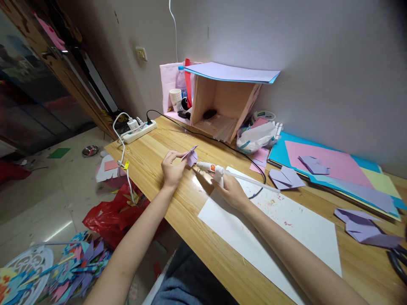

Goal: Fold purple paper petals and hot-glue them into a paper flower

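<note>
Between the fingers of my left hand (172, 168) is a small folded purple paper piece (192, 157), held above the wooden desk. My right hand (231, 190) is wrapped round the handle of a white glue gun (208, 167) with an orange part. Its nozzle points left and is at or very near the folded paper; I cannot tell whether they touch. A long clear glue stick (254, 180) sticks out of the gun's back. Under my right forearm lies a white sheet (305, 237) with coloured specks.
Folded purple papers (286, 177) lie on the right, near stacked coloured sheets (330, 159). An open box (219, 99) stands at the back. A power strip (140, 132) sits at the left corner, and a black cable (197, 133) crosses the desk.
</note>
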Motion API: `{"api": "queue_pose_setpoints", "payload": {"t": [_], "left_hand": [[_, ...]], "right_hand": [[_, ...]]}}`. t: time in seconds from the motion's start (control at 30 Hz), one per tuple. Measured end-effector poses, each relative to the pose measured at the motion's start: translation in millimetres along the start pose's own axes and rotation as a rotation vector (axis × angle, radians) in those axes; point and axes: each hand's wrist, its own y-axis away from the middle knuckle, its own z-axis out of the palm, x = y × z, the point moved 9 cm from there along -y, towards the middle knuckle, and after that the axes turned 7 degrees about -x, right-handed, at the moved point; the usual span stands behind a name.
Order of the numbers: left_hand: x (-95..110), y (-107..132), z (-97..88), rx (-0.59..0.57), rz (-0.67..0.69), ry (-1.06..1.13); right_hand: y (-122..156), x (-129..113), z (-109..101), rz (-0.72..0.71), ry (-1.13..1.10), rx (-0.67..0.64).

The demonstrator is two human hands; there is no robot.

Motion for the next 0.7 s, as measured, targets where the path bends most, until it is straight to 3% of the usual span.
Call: {"api": "queue_pose_setpoints", "payload": {"t": [0.4, 0.7], "left_hand": [[-3.4, 0.2, -0.4, 0.000, -0.027, -0.006], [-1.0, -0.3, -1.1, 0.002, -0.017, -0.013]], "right_hand": [[1.0, -11.6, 0.9, -0.081, 0.003, -0.035], [0.9, -7.8, 0.7, -0.048, 0.016, -0.026]]}}
